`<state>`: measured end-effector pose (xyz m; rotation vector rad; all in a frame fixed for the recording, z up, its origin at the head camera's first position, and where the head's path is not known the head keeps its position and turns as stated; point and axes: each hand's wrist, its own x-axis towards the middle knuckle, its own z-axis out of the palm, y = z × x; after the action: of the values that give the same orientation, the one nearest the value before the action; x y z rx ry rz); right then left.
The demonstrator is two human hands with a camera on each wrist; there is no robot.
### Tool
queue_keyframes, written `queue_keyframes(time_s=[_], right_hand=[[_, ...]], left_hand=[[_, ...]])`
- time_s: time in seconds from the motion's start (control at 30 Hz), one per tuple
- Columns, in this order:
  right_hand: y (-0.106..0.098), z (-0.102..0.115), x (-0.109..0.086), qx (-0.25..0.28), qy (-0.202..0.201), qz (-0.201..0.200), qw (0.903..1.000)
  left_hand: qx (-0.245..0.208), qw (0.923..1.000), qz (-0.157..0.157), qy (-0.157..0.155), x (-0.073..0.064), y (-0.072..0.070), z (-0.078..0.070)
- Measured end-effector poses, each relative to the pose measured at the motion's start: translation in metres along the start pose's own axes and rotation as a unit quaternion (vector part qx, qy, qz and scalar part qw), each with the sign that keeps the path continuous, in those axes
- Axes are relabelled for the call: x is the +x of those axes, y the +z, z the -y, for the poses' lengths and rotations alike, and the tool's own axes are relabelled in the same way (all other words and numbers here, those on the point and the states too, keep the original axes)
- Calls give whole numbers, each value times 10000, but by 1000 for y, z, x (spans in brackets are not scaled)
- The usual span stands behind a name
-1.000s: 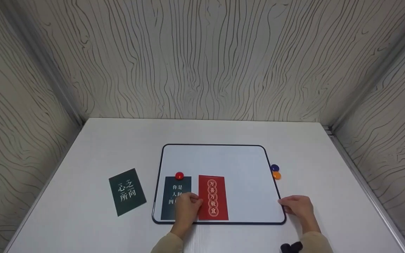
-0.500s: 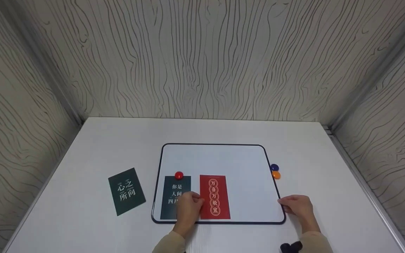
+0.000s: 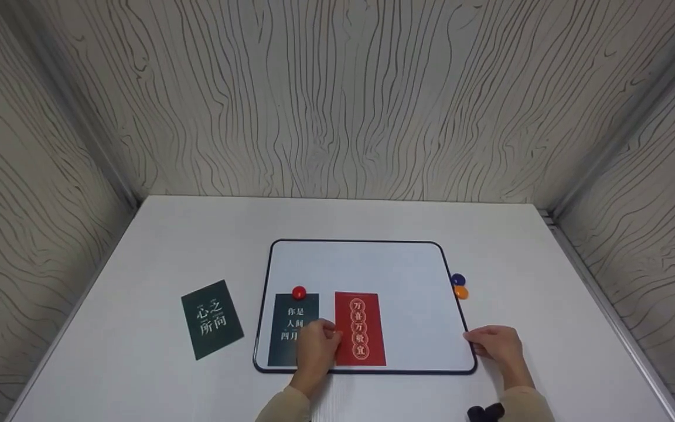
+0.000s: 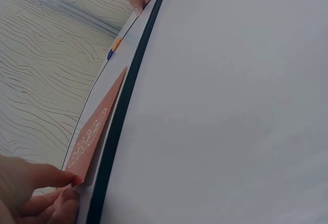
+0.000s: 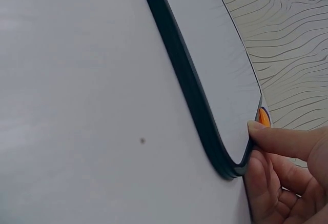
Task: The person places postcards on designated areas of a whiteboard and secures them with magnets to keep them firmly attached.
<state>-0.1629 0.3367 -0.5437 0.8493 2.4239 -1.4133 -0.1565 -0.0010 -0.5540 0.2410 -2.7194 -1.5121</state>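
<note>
A red card [image 3: 367, 328] with light lettering lies on the lower part of a dark-framed whiteboard [image 3: 419, 293]. My left hand [image 3: 316, 349] pinches the card's left edge between thumb and finger; in the left wrist view the red card [image 4: 92, 137] rises slightly off the board. Beneath that hand, partly hidden, is a dark green card [image 3: 285, 328] with a round red magnet [image 3: 299, 293] at its top edge. At the board's right side, near the lower corner, my right hand [image 3: 500, 346] grips the frame. The thumb in the right wrist view presses on the whiteboard's rim [image 5: 251, 147].
Another dark green card [image 3: 212, 320] lies tilted on the white table [image 3: 156, 252], left of the board. A blue magnet [image 3: 458, 279] and an orange magnet [image 3: 461, 292] sit against the board's right edge. Patterned panels [image 3: 337, 105] wall the table's back and sides.
The red card has slid a little to the right, with my left hand moving along with it. My right hand stays in place at the board's edge.
</note>
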Motion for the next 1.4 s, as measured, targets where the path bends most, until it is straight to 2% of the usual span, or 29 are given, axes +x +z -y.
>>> queue_keyframes(time_s=[0.27, 0.5, 0.7, 0.83, 0.93, 1.07, 1.23, 1.3, 1.4], right_hand=[[-1, 0, -1, 47, 57, 49, 10000], [-1, 0, -2, 188, -116, 43, 9997], [-2, 1, -2, 156, -121, 52, 9998], [-2, 0, -2, 172, -129, 27, 9998], [-2, 0, -2, 169, -127, 21, 9998], [-2, 0, -2, 155, -102, 19, 9998], [-1, 0, -1, 117, -76, 32, 9999], [-1, 0, -1, 87, -95, 36, 9999], [-1, 0, -2, 57, -150, 30, 9999]], left_hand=[[80, 9999, -17, 80, -1, 0, 1], [295, 9994, -110, 175, -2, -1, 0], [311, 9993, -53, 185, -1, -1, 0], [337, 9988, 34, 364, -2, 0, 1], [544, 9968, 86, 578, -3, 1, 2], [943, 9904, 318, 955, -3, 0, 2], [1197, 9794, 806, 1413, -3, -3, -2], [1474, 9700, 848, 1737, -3, -5, -3], [2080, 9453, 802, 2382, -3, -9, -4]])
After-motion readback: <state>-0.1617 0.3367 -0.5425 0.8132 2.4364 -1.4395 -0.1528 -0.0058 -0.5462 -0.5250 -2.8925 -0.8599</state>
